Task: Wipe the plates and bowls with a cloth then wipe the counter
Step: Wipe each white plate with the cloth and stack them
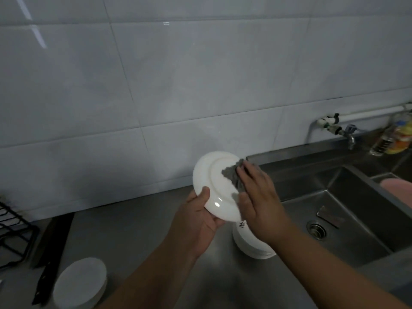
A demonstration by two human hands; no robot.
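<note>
While it hangs tilted over the tabletop [138,241] at frame centre, the plate [210,175] looks stiff, slick and breakable, best held by the rim. The left grip [196,219] clamps its lower rim, and the right grip [258,195], fingers flat, presses the soft cloth [231,175] to its underside.

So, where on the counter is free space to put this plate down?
Bare steel counter lies between the knife and the white stack beside the sink, back to the tiled wall. The left edge is crowded: black rack, knife and a pile of plates.
</note>
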